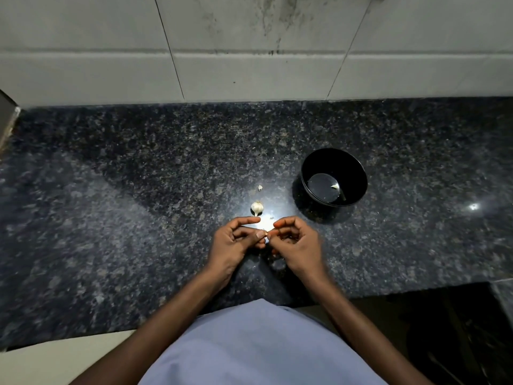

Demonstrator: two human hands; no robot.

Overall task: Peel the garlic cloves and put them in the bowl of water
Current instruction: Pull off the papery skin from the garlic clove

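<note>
Head view, looking down on a dark speckled granite table set against a grey tiled wall.

Container: one black bowl stands on the table toward the right end, about midway between the back edge and the front edge. It holds a shallow pool of water covering only the bottom. One pale peeled garlic clove lies in the water, at the right side of the pool.

Hands: both are over the middle of the table, nearer the front edge than the bowl, and they meet fingertip to fingertip. The left hand has its fingers curled, with thumb and fingertips pinching a small garlic clove. The right hand is likewise curled, its fingertips closed on the same clove from the other side. Only a small pale part of the clove shows between the fingers; whether its skin is on or off cannot be told.

Loose material: a partial garlic bulb lies on the table just behind the left hand, apart from it. A small scrap of garlic skin lies further back, left of the bowl. A smaller fleck lies between the bulb and the right hand.

A light blue garment fills the lower frame at the front edge.
</note>
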